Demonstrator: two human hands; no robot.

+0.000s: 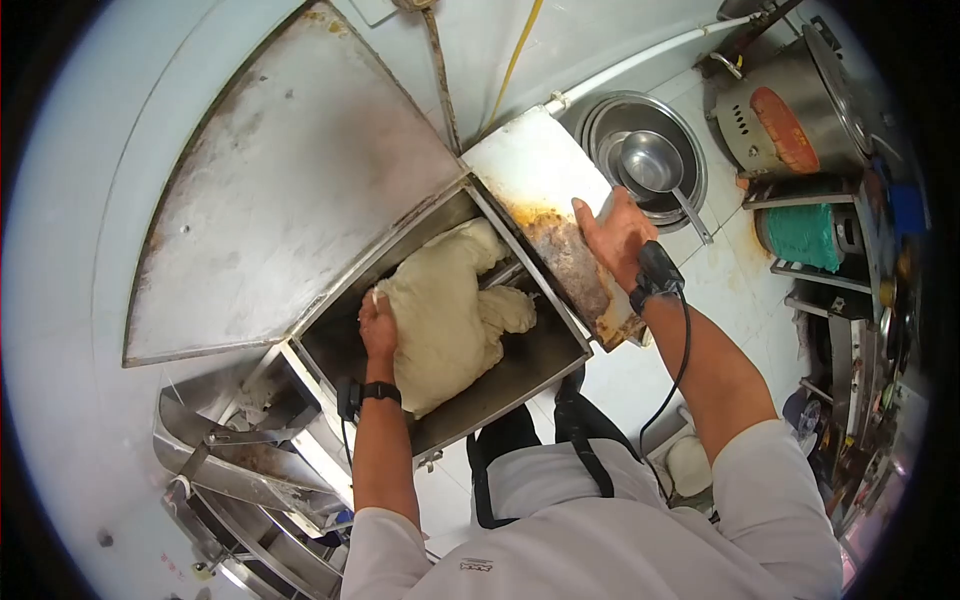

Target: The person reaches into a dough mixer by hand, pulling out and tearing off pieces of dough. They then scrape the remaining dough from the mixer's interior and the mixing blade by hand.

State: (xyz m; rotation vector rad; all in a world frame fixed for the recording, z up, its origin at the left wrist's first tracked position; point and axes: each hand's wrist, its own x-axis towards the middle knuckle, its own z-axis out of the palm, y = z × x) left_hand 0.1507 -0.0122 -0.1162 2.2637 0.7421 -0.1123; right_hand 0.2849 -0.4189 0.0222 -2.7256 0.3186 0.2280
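1. A large lump of dough (445, 315) is seen lying in the steel trough (545, 365) of a mixing machine, filling most of it and leaning toward the left wall.
2. The dough is pressed and gripped at its left edge by the left hand (378, 328); the fingers are curled into the mass, so a hold on the dough is judged to be had.
3. The right hand (615, 235) is laid flat on the rusty, stained lid (550, 215) of the trough, fingers spread wide, holding nothing; the lid is judged to be kept tilted open.
4. Step in hand, by judgement: the dough is being loosened or gathered for lifting out. A firmer grip, probably with both hands, would be called for, since the lump looks heavy and sticky.
5. In the way: a mixing bar (505, 275) is partly seen beside the dough, and the trough walls stand close on both sides.
6. Around: stacked metal bowls (690, 160) with a ladle (650, 165) lie on the tiled floor right of the lid; a big pot (790, 110) stands further right. A wrist device is worn on each arm.
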